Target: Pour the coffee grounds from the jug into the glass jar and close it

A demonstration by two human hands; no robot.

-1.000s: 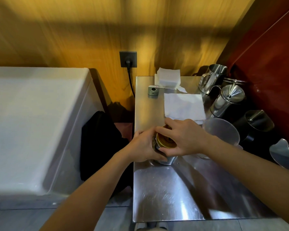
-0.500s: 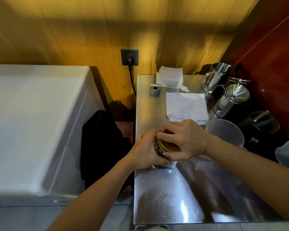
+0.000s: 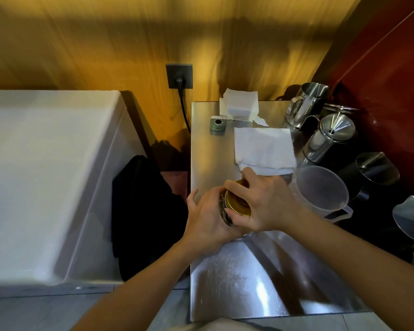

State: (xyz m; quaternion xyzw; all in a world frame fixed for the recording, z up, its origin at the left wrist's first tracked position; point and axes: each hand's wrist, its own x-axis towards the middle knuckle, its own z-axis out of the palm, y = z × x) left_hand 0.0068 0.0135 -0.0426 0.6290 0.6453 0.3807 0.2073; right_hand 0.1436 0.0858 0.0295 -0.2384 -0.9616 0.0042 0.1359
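The glass jar (image 3: 225,215) stands near the left edge of the steel table (image 3: 237,283), mostly hidden by both hands. My left hand (image 3: 208,220) wraps around its side. My right hand (image 3: 263,204) grips the gold metal lid (image 3: 237,203) on top of the jar from above. The clear plastic jug (image 3: 320,189) stands just right of my right hand, upright and looking empty.
A white cloth (image 3: 263,146) and a stack of paper filters (image 3: 239,106) lie behind the jar, with a small grey device (image 3: 217,125) beside them. Steel pitchers (image 3: 306,103) and a kettle (image 3: 330,139) crowd the right side. A white appliance (image 3: 46,175) stands left of the table.
My right hand has shifted around the lid, fingers turning on it; my left hand's fingers have spread a little on the jar. The jar stays in place.
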